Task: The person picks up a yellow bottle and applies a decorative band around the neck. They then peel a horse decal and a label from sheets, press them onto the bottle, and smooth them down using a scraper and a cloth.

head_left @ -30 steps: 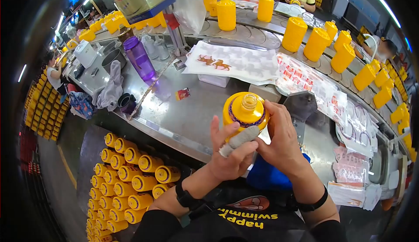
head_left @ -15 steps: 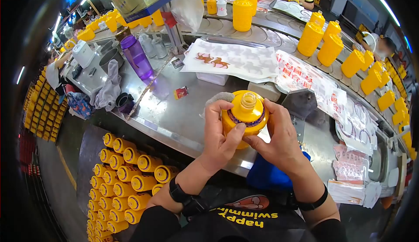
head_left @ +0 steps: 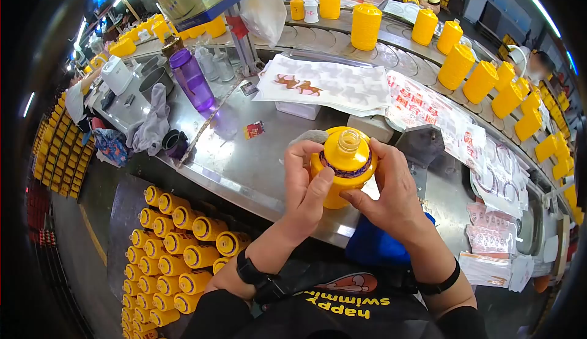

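Note:
Between my hands is a yellow bottle [head_left: 343,183] with a clear glass neck and a dark purple patterned band around its shoulder. My left hand [head_left: 307,183] grips its left side, the thumb lying against the band. On the other side my right hand [head_left: 391,186] wraps the bottle, fingers along the right edge and thumb low at the front. A grey pad [head_left: 310,137] shows beside my left fingertips. The bottle is upright, tilted slightly toward me, above the metal table [head_left: 257,174]. Its base is partly hidden by my hands.
Decal sheets [head_left: 324,85] lie beyond the bottle, with red-printed sheets [head_left: 416,100] to their right. Yellow bottles [head_left: 455,67] stand on a curved conveyor behind. A purple water bottle [head_left: 191,82] is at left. Stacked yellow bottles [head_left: 177,241] sit lower left; a blue cloth [head_left: 382,244] lies near me.
My left thumb has shifted up and left along the band. Bottles on the conveyor have moved to the right. The held bottle stays in about the same place.

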{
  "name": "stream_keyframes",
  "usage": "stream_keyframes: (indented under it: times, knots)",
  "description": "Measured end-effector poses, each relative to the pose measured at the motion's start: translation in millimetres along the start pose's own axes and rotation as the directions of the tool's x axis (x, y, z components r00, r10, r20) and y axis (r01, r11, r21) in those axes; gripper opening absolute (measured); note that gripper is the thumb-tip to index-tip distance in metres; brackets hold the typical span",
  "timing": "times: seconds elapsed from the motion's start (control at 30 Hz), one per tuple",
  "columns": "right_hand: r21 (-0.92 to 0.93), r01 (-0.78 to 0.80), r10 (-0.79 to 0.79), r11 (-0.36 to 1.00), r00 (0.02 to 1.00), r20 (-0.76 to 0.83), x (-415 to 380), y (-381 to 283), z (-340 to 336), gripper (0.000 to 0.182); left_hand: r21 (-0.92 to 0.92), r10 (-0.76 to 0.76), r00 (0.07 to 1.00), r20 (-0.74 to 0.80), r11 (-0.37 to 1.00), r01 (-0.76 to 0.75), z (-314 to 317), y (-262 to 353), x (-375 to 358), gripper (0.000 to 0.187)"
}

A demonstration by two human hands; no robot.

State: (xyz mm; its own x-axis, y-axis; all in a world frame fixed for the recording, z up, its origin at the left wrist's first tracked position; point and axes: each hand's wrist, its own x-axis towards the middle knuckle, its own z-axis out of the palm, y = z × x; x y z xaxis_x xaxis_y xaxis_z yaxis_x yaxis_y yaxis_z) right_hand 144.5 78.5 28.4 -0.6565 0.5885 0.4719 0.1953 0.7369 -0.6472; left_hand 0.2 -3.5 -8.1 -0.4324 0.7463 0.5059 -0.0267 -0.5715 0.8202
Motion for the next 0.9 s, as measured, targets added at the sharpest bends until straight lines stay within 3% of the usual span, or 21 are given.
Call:
stream_keyframes:
  times: [0.17,0.47,0.9]
  knots:
    - [-0.028,0.028,-0.029,0.999,0.999,-0.016,-0.8,0.8,1.6,0.076,0.150,0.048,0.999,-0.007,0.988,-0.046,-0.4,-4.5,-0.6,0.037]
    - [0.010,0.010,-0.010,1.000,1.000,-0.015,0.0,0.0,1.8,0.076,0.253,0.110,0.994,-0.022,0.962,-0.101,-1.0,-10.2,-4.7,0.039]
    - [0.010,-0.011,0.010,1.000,0.996,0.083,7.6,4.8,-6.7,0.086,0.229,0.085,0.996,-0.032,0.971,-0.075,-0.9,-8.7,-6.2,0.043]
